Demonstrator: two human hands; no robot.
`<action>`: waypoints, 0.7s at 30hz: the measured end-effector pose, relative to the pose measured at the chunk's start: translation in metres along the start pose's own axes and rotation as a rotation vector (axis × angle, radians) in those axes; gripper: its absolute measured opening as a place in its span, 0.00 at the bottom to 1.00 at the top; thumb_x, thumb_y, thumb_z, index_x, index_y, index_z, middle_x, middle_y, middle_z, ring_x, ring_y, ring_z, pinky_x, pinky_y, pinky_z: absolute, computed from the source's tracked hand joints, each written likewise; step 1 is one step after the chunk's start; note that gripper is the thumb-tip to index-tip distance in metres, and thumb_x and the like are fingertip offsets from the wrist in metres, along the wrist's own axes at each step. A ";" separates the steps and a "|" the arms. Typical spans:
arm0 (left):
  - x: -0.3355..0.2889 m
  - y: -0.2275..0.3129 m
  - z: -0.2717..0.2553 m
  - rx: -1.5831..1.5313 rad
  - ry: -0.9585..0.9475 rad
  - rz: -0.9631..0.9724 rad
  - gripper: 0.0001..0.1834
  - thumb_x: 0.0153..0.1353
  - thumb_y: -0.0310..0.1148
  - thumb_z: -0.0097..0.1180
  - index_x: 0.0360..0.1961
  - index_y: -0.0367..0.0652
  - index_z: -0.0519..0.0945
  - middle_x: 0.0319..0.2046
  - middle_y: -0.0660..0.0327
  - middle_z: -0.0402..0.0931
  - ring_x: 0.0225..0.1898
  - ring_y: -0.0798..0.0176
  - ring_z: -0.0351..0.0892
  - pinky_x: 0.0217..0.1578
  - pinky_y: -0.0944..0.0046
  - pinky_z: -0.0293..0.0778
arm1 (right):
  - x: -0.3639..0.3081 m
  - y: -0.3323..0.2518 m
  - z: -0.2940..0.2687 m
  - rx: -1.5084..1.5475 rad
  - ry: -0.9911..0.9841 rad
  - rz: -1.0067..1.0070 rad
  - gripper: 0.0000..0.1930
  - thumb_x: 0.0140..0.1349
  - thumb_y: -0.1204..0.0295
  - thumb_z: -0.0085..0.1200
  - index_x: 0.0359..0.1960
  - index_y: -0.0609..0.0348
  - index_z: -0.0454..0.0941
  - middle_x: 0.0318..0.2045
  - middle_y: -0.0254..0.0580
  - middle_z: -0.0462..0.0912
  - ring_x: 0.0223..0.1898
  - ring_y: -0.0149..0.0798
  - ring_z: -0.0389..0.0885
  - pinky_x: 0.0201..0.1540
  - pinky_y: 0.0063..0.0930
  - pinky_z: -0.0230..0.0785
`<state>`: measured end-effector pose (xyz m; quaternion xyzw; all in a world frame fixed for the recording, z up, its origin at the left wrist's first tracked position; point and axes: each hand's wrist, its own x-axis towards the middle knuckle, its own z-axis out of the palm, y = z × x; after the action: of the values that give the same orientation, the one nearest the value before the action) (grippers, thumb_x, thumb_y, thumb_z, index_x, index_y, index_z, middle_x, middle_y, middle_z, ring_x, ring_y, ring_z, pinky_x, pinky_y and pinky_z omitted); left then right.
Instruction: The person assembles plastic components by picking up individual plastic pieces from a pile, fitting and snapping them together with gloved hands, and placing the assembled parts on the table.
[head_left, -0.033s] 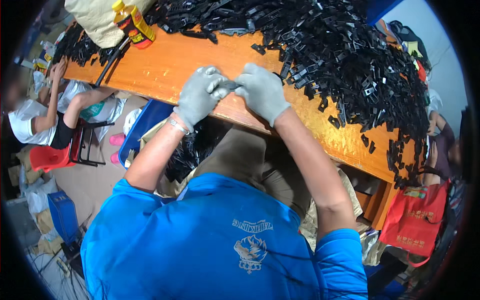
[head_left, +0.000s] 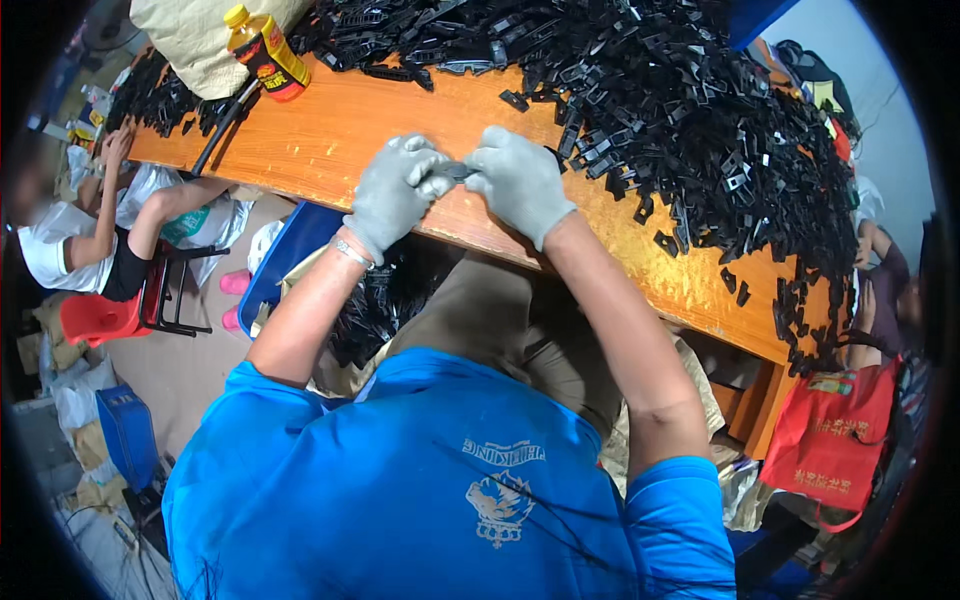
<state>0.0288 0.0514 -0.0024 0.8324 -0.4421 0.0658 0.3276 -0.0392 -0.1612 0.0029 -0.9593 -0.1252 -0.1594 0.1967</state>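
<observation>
Orange-brown wood runs across the room as a long bench, and the person in the blue shirt sits close against its near edge. Nearest to me, below the bench edge by the person's knee, a sack of black pieces lies open, which I judge to be finished ones, though I cannot be sure. Above it both gloved hands meet over the bench: the left hand and the right hand have their fingers curled tight around one small black plastic part, pinched between the two thumbs. Little of it shows; its long axis seems to run left to right, from one hand to the other, roughly along the bench edge. Which end leads I cannot tell. Beyond the hands a great heap of black parts covers the far and right side of the bench, so much work looks left. Farther left stand a yellow bottle and a pale sack.
</observation>
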 end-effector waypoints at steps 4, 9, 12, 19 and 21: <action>-0.010 -0.006 -0.020 -0.013 -0.107 -0.077 0.11 0.61 0.30 0.71 0.45 0.41 0.88 0.42 0.54 0.83 0.45 0.46 0.81 0.50 0.49 0.77 | -0.011 -0.007 0.002 0.119 -0.015 -0.009 0.07 0.59 0.64 0.71 0.38 0.48 0.90 0.37 0.38 0.84 0.42 0.47 0.86 0.42 0.44 0.80; -0.008 -0.016 -0.073 -0.326 -0.440 -0.266 0.18 0.67 0.25 0.64 0.57 0.37 0.85 0.47 0.54 0.86 0.49 0.60 0.86 0.54 0.58 0.81 | -0.049 0.012 -0.027 0.129 0.081 0.155 0.06 0.65 0.65 0.66 0.39 0.49 0.89 0.40 0.42 0.83 0.44 0.50 0.87 0.46 0.46 0.80; 0.034 0.014 -0.056 -0.229 -0.343 -0.255 0.18 0.69 0.26 0.61 0.59 0.37 0.85 0.49 0.54 0.87 0.49 0.61 0.87 0.54 0.58 0.82 | -0.047 0.023 -0.037 -0.008 0.204 0.323 0.07 0.65 0.65 0.67 0.43 0.49 0.89 0.43 0.42 0.84 0.44 0.51 0.87 0.45 0.46 0.81; 0.119 0.055 0.055 -0.102 -0.105 -0.020 0.16 0.72 0.38 0.57 0.55 0.45 0.87 0.53 0.51 0.87 0.57 0.44 0.85 0.59 0.49 0.79 | -0.047 0.028 -0.039 -0.158 0.038 0.429 0.06 0.64 0.68 0.68 0.38 0.55 0.85 0.43 0.48 0.82 0.42 0.55 0.87 0.46 0.47 0.82; 0.128 0.069 0.062 -0.064 -0.249 -0.133 0.17 0.71 0.40 0.59 0.55 0.48 0.88 0.52 0.52 0.88 0.54 0.44 0.87 0.56 0.47 0.81 | -0.057 0.024 -0.042 -0.035 0.054 0.470 0.07 0.62 0.71 0.68 0.39 0.57 0.85 0.45 0.51 0.83 0.44 0.57 0.87 0.48 0.47 0.81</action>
<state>0.0411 -0.1021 0.0337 0.8507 -0.4253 -0.0738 0.3002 -0.0949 -0.2102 0.0117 -0.9607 0.1097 -0.1370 0.2152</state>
